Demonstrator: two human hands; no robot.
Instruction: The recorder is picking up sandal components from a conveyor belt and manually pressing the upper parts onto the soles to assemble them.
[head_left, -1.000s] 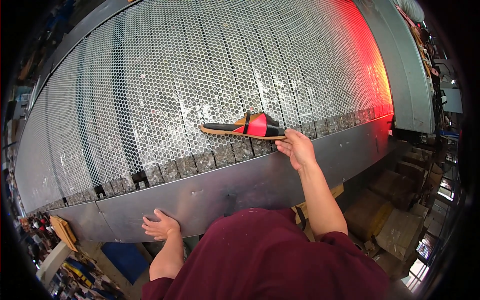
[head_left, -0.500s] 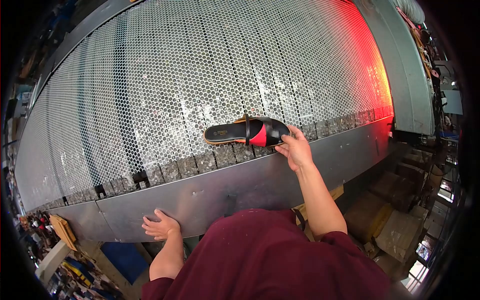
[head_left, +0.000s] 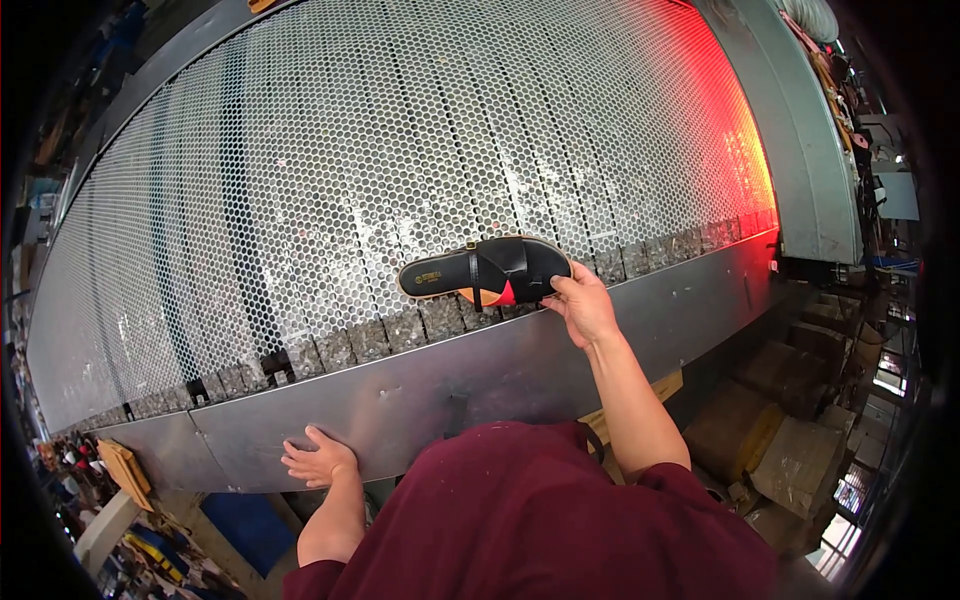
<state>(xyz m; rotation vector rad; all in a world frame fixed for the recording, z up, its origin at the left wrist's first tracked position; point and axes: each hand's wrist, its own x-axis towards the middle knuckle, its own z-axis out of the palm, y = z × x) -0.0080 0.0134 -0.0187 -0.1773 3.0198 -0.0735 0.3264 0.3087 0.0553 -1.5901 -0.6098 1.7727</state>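
A black slide sandal (head_left: 515,262) with a red patch, a tan patch and a thin buckled strap is in my right hand (head_left: 585,306). My thumb lies on its toe end and the fingers are under the edge. The heel points left, over the near edge of a metal mesh belt (head_left: 330,180); I cannot tell if the sole touches the mesh. My left hand (head_left: 322,458) rests with fingers spread on the grey metal ledge (head_left: 330,410) along the belt's near side, holding nothing.
At the right, a grey-green machine housing (head_left: 800,130) stands beside a red-orange glow (head_left: 750,150) over the belt's end. Stacked cardboard boxes (head_left: 795,470) are at the lower right. A wooden piece (head_left: 125,470) and a blue panel (head_left: 250,530) are at the lower left.
My right hand has tilted the sandal, so more of its near side shows less red and the strap's buckle now faces up. It shifted slightly left. My left hand stays on the ledge.
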